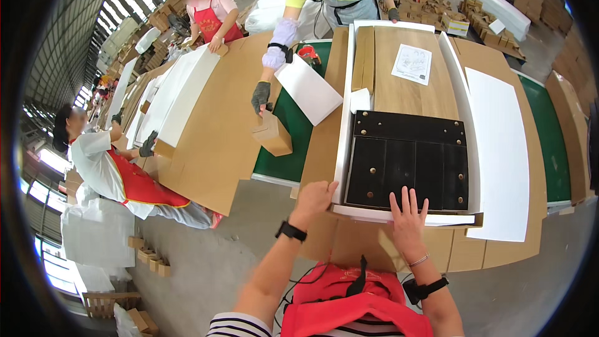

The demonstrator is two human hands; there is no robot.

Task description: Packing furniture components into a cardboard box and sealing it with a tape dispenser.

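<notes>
Red apron nearest, left grip clasps white box while right grip lies wide.

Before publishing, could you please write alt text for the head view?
The left hand and spread right hand are at the near end of an open white box holding black panels and a wood-grain board; opposite, a co-worker's gloved hand touches a cardboard carton.

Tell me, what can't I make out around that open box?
- Head view: whatever lies beneath the black panels; they cover it.
- Head view: the markings on the paper sheet; too small to read.
- Head view: the middle of the green surface; cardboard covers it.
- Head view: the inside of the small cardboard box; its own sides hide it.
</notes>
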